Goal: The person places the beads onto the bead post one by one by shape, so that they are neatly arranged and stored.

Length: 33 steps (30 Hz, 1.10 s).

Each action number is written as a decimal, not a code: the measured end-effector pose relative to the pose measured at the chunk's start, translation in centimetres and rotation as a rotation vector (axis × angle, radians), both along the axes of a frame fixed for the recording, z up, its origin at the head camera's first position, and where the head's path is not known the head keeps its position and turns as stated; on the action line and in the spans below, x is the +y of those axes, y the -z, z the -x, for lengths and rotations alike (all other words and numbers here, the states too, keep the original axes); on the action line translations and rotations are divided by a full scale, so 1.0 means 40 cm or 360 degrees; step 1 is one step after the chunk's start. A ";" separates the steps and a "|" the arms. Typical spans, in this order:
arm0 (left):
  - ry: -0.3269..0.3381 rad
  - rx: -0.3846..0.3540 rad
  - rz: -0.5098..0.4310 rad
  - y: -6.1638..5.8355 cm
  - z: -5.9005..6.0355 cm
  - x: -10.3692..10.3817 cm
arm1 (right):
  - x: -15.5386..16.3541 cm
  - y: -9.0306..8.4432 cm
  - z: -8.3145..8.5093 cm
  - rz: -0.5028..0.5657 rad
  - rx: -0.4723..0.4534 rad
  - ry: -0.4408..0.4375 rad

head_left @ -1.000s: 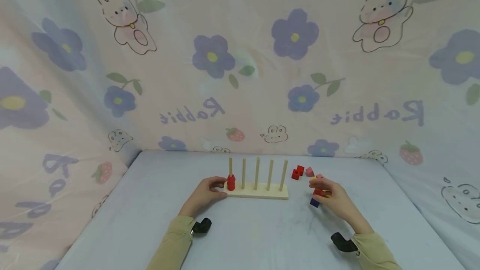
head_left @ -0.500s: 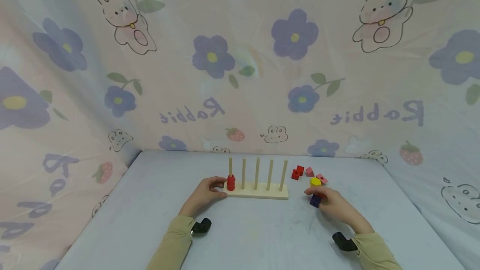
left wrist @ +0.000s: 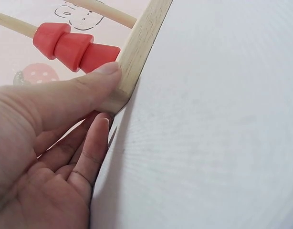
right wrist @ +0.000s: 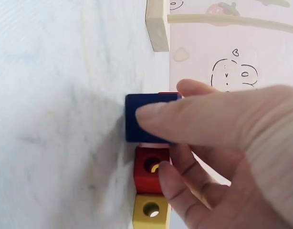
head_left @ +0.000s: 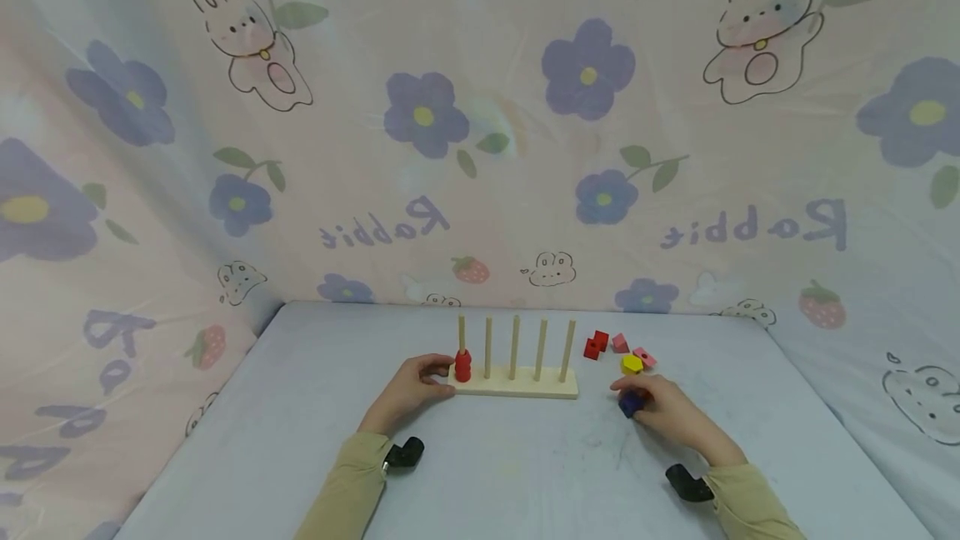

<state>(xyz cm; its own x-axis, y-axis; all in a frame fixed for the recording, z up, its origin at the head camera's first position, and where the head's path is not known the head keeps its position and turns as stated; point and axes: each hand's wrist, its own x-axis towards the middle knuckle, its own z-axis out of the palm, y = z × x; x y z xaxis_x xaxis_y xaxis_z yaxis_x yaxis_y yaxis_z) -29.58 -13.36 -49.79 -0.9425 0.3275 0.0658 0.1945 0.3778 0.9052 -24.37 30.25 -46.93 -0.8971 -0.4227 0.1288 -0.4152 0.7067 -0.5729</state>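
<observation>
Pinching blue block point(right wrist: 146, 119): right hand point(head_left: 667, 408) | gripping peg base point(head_left: 517, 382): left hand point(head_left: 408, 388)

The pale table point(head_left: 315, 407) carries a wooden peg rack point(head_left: 517, 386) and loose coloured blocks point(head_left: 617, 350).

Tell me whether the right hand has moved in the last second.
Yes. The right hand slid slightly nearer the camera, away from the peg board, uncovering the yellow block.
</observation>
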 end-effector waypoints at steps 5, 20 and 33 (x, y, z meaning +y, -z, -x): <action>0.0003 0.0001 -0.0022 0.004 0.002 0.000 | 0.000 -0.011 -0.007 0.0033 -0.0037 0.0077; 0.0009 0.0018 0.0030 0.021 0.011 -0.002 | -0.031 -0.107 0.029 0.0261 0.0077 0.0037; 0.0011 0.0030 -0.0011 0.010 0.009 -0.003 | -0.110 -0.246 0.074 0.0385 0.0059 0.0028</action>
<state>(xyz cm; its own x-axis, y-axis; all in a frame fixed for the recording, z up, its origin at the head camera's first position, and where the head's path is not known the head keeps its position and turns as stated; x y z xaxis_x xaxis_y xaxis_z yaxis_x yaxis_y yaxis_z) -29.96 -13.50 -50.20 -0.9387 0.3338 0.0860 0.2144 0.3699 0.9040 -27.32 25.86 -37.08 -0.8968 -0.3600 0.2573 -0.4280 0.5583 -0.7107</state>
